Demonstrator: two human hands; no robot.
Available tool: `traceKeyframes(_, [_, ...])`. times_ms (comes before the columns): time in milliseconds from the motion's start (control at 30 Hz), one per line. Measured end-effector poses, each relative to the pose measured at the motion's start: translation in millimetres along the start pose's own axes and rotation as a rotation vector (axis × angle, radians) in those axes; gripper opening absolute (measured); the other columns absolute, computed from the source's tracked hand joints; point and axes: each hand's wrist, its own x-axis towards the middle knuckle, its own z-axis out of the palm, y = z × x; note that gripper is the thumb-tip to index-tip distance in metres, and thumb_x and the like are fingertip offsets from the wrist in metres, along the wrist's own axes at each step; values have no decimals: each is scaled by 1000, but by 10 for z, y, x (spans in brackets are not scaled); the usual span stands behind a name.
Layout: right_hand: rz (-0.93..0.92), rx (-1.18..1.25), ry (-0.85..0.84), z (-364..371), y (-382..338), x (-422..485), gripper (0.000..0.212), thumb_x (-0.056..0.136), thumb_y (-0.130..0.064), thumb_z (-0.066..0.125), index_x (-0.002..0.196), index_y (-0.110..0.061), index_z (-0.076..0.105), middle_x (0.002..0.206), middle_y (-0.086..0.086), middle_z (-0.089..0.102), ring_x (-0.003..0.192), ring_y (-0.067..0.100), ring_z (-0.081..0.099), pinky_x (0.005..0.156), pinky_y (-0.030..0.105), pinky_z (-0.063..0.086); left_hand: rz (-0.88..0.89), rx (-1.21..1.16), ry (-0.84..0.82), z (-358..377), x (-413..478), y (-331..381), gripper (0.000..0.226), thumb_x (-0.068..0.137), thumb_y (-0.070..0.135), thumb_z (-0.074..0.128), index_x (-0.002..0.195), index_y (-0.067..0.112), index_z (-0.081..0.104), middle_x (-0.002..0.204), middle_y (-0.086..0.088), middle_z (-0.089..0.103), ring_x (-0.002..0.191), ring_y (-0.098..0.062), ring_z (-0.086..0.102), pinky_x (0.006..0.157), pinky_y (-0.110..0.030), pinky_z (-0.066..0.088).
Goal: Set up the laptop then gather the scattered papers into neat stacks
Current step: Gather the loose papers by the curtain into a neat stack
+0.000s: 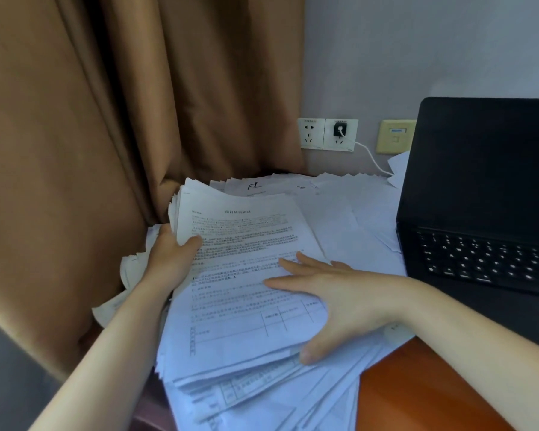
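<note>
- On the orange desk (423, 387), one thick stack of printed sheets (237, 275) lies beside one open matte-black laptop (479, 188).
- Left hand (171, 253) grips its left edge; right hand (333, 297) lies flat on top, fingers straight.

Dim, soft indoor light; wide-angle edge distortion; slight blur.
</note>
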Motion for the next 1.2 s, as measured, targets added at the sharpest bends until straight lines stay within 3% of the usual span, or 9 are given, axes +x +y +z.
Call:
traceKeyframes(200, [-38,67,55,48,49,82,87,69,-70,62,141,-57,14,152,-30,-8,138,-6,-20,115,34,-11,19,38,-6,-15,-1,7,41,91,18,59,129,9,45,124,-7,58,101,-17,53,84,-31,41])
traceKeyframes(300, [-36,403,168,-35,144,121,72,69,-67,47,137,-45,38,155,-19,13,141,-5,0,117,26,0,45,66,29,6,-43,45,42,92,15,57,131,8,42,128,-9,55,110,-23,52,87,-29,39])
traceKeyframes(533, [446,546,616,-42,803,196,70,91,-47,53,148,-14,29,151,1,31,138,19,32,110,30,27,88,63,62,10,-105,111,40,92,12,57,129,9,40,110,-2,49,99,-16,46,85,-30,39])
traceKeyframes(600, [460,659,726,-49,859,200,70,89,-33,61,147,-9,29,140,1,42,130,22,42,102,27,34,96,49,66,13,-114,120,40,92,12,57,129,10,41,108,1,48,98,-15,47,84,-31,40])
traceKeyframes(700, [419,843,850,-39,912,220,34,86,-13,66,118,-4,58,110,5,64,101,24,61,87,31,49,95,28,73,18,-123,133,39,92,12,57,127,12,41,107,1,49,96,-16,48,82,-32,41])
traceKeyframes(800, [421,715,889,-26,915,197,6,84,-14,67,87,-9,70,86,5,69,81,23,64,69,29,50,89,17,72,15,-123,133,40,91,13,58,128,12,42,108,1,50,97,-17,50,82,-33,42])
traceKeyframes(933, [443,307,910,-45,789,153,15,85,-23,64,75,-11,66,71,-4,62,67,19,60,59,31,49,79,19,77,15,-122,135,41,91,12,59,128,9,43,107,0,50,97,-17,50,84,-33,43])
traceKeyframes(1067, [545,-30,905,-109,605,120,41,88,-29,55,56,-15,34,53,-2,36,48,14,35,45,25,23,77,19,82,17,-133,147,40,91,11,58,128,8,44,106,-1,49,96,-17,49,82,-33,42])
traceKeyframes(1200, [424,92,919,-178,565,130,33,83,-24,63,62,-17,38,58,0,42,53,18,41,49,28,27,74,22,84,12,-141,152,39,91,10,58,127,7,44,105,-1,48,100,-20,50,84,-33,42])
